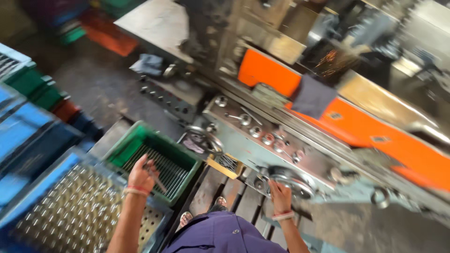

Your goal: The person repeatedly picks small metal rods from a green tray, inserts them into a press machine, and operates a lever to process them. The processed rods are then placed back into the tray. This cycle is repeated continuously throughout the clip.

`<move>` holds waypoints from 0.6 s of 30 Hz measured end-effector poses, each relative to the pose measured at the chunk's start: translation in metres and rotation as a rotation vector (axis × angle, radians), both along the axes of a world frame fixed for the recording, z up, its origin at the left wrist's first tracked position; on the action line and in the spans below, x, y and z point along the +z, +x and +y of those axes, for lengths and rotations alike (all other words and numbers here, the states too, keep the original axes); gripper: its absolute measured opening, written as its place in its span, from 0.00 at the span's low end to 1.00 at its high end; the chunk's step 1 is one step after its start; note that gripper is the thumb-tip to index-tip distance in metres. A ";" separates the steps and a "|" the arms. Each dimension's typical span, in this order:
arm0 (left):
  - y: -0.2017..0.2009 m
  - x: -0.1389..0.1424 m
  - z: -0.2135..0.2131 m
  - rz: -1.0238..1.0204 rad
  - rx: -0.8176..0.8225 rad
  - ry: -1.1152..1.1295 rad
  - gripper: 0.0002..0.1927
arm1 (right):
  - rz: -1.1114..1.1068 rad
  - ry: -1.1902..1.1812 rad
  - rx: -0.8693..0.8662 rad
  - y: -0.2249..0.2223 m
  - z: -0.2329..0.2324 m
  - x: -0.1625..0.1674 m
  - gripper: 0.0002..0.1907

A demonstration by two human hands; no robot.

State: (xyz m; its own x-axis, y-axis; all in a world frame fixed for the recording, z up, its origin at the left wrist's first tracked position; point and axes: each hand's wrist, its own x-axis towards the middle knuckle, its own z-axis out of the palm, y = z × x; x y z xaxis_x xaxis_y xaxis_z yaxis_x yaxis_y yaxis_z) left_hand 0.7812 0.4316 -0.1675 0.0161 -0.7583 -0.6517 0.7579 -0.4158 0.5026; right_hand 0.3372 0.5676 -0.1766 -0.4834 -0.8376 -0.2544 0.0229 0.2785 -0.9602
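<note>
My left hand (pixel 140 177) grips a thin metal rod (pixel 156 178) over the green plastic crate (pixel 123 145) of rods; my right hand (pixel 280 197) clasps the grey machine's round handwheel (pixel 293 180), blurred

Daylight from upper right; heavy motion blur throughout; left side dimmer.

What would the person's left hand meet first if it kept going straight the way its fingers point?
Probably the metal rods lying in the green crate. The left hand already holds one rod over them, though blur leaves the depth uncertain.
</note>
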 end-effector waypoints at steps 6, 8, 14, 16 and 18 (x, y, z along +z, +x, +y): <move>-0.035 -0.007 -0.013 0.012 -0.046 0.043 0.08 | -0.051 0.182 -0.353 -0.024 0.094 -0.016 0.17; -0.053 -0.002 -0.022 -0.041 -0.082 -0.029 0.09 | -0.055 0.186 -0.361 -0.017 0.098 -0.014 0.20; -0.079 0.011 -0.034 -0.007 -0.216 -0.217 0.09 | 0.614 0.287 0.089 0.015 0.069 0.000 0.17; -0.074 0.008 -0.031 -0.041 -0.208 -0.247 0.07 | 0.769 0.233 0.249 0.025 0.061 0.002 0.18; -0.064 0.001 -0.027 -0.102 -0.193 -0.263 0.05 | 0.833 0.209 0.330 0.032 0.056 0.001 0.19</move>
State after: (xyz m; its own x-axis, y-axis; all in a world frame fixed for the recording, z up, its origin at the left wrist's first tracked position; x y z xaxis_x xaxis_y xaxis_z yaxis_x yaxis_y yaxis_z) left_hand 0.7174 0.4045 -0.1661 -0.0890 -0.8954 -0.4362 0.6183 -0.3930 0.6806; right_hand 0.3690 0.6240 -0.1761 -0.3233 -0.9417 -0.0928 -0.7652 0.3178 -0.5599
